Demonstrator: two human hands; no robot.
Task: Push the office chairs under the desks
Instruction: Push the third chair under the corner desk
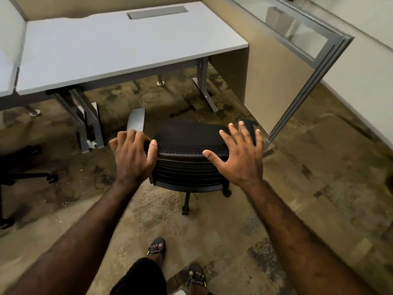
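A black office chair (191, 165) with a mesh backrest stands on the carpet in front of a white desk (119, 45), its seat outside the desk's front edge. My left hand (131, 154) grips the left top corner of the backrest, fingers curled over it and thumb on the rim. My right hand (238, 152) has its fingers spread straight over the right top corner, thumb at the rim; whether the palm touches the backrest I cannot tell. Both armrests point toward the desk.
A beige partition panel (282, 81) with a grey frame stands right of the desk. Grey desk legs (204, 84) flank the gap under the desktop. Part of another black chair's base (25, 173) shows at the left. My sandalled feet (157, 248) stand behind the chair.
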